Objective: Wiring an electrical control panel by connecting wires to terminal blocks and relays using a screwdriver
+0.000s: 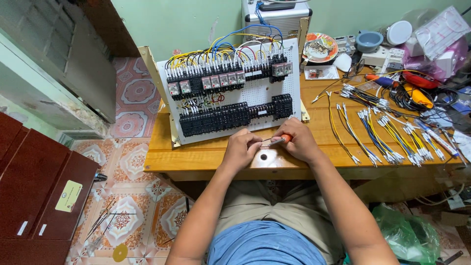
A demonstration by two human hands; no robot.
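**Colours Across the Worktop**

A white perforated panel [274,93] is showing black terminal rows and yellow, blue and red wiring. The worktop [206,154] is glowing honey-brown. An orange-handled screwdriver [280,140] is peeking from the right hand [297,142]. Yellow, blue and white wire bundles [387,132] are lying toward the right edge. The floor tiles [132,93] are displaying a pink and cream floral pattern. A dark red cabinet [34,186] is standing beside them.

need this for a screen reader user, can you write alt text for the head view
Seen from above, a person's right hand holds an orange-handled screwdriver beside the left hand, at the lower edge of a white wiring panel on a wooden table. Bundles of cut wires lie to the right.
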